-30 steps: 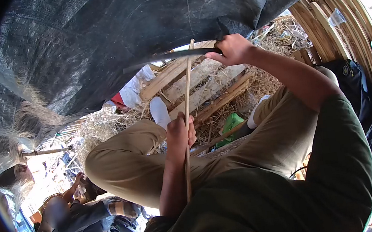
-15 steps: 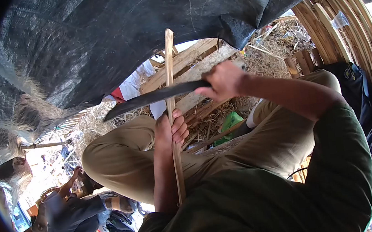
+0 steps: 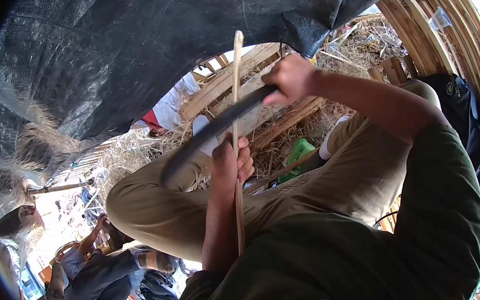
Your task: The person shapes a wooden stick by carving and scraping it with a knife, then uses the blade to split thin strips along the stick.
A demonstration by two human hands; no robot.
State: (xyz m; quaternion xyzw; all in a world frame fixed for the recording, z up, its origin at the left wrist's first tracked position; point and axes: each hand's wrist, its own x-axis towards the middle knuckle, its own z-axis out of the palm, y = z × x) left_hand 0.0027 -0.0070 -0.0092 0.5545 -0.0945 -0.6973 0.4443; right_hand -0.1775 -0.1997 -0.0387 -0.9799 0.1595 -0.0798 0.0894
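Note:
My left hand is wrapped round a long, thin wooden strip, which stands nearly upright between my crossed legs. Its lower end reaches my shirt and its top leans a little to the right. In my right hand is the handle of a machete, its dark, curved blade slanting down to the left across the strip, just above my left fist. Motion blurs the blade toward its tip. Whether the edge touches the wood I cannot tell.
A dark tarp hangs ahead. Wooden planks stand at the right beside a black bag. Straw and boards cover the ground, with a green plastic bag among them. Another person sits at the lower left.
The machete has swung so that its blade slopes more steeply down to the left, with my right hand slightly higher. My left hand and the strip have shifted right, and the strip leans more.

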